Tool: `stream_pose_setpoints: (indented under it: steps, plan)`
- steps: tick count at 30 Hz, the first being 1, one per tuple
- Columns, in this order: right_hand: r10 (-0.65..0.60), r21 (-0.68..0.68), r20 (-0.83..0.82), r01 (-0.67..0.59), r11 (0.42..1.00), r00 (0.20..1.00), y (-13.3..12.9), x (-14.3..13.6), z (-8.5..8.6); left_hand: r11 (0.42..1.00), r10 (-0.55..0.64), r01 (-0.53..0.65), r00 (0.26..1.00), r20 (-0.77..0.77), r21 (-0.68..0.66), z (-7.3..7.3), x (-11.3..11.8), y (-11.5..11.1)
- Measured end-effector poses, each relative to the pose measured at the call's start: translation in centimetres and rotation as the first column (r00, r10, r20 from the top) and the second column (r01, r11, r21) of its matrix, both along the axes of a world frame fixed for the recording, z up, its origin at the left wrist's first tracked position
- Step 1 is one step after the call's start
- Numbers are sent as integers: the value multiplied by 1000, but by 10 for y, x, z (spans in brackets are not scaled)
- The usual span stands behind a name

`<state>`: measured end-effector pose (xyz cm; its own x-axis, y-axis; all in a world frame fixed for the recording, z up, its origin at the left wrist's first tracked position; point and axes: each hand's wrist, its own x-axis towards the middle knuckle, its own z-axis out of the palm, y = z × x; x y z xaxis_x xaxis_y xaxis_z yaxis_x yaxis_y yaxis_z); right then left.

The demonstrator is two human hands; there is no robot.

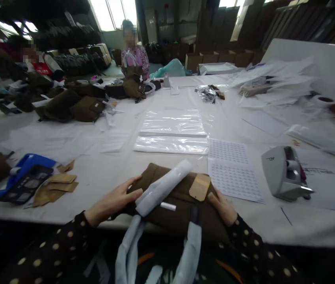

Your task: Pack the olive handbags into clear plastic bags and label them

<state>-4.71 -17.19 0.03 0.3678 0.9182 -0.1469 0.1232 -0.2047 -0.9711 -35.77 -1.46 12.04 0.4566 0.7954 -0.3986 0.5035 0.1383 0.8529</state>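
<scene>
A dark olive-brown bag point(170, 227) lies at the table's near edge, in front of my body. My left hand point(116, 200) grips its left side, thumb on top. On the right side, my right hand point(223, 208) holds the bag with its thumb upon the fabric; the other fingers are mostly hidden. A roll wrapped in white film point(164, 188) rests diagonally across the bag. Beside it lie a tan card tag point(200, 187) and a small white label point(168, 206). Straps wrapped in pale paper point(189, 248) hang down toward me.
Clear plastic sleeves point(172, 132) lie beyond the bag, beside a printed label sheet point(232, 167). To the right stands a grey tape dispenser point(284, 173). Brown tags point(56, 187) and a blue item point(33, 163) are at left. Across the table, a person point(136, 59) handles another bag.
</scene>
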Motion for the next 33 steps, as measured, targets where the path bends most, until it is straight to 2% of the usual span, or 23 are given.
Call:
stream_pose_setpoints:
  steps: [3,6,8,10,13,16,18,19,21,22,23,24,25,28,30,33]
  plan:
    - [-24,27,13,24,999,1000,62,19,9,977,81,-102,990,116,188,-22,10,4]
    - [-50,132,84,39,990,995,98,22,11,901,113,-129,992,64,413,-56,25,-6]
    - [-35,169,154,9,986,987,97,20,6,843,167,-138,986,-9,521,-80,31,-27]
    - [-8,173,211,-30,984,977,79,19,-1,803,231,-159,972,-53,575,-99,32,-57]
    - [17,128,262,-52,990,965,45,20,-10,795,259,-166,963,-79,583,-111,26,-96]
    - [17,104,268,-46,993,963,33,20,-14,797,238,-141,967,-91,587,-108,20,-104]
    - [3,113,265,-35,993,964,39,19,-13,738,240,-120,967,-91,663,-99,22,-93]
    - [-16,127,286,-21,992,958,45,19,-11,676,218,-88,972,-85,731,-92,26,-86]
    - [-64,194,418,-20,981,906,57,21,-4,509,98,48,989,-113,860,-74,38,-71]
    - [-77,242,517,-59,969,853,62,22,1,433,16,138,987,-160,891,-65,46,-65]
    - [-72,283,619,-136,950,782,66,25,7,385,-55,221,975,-217,896,-56,54,-60]
    - [-49,300,711,-239,923,702,69,27,13,371,-100,285,959,-267,884,-48,63,-56]
    - [-14,287,784,-342,895,621,73,30,20,387,-119,324,946,-302,863,-43,71,-53]
    - [107,147,896,-516,844,431,83,35,39,458,-95,321,945,-314,829,-40,89,-45]
    - [183,55,910,-548,835,371,90,36,49,462,-77,292,954,-290,837,-45,93,-42]
    - [275,-11,894,-596,803,353,99,33,62,454,-44,205,977,-208,867,-55,91,-39]
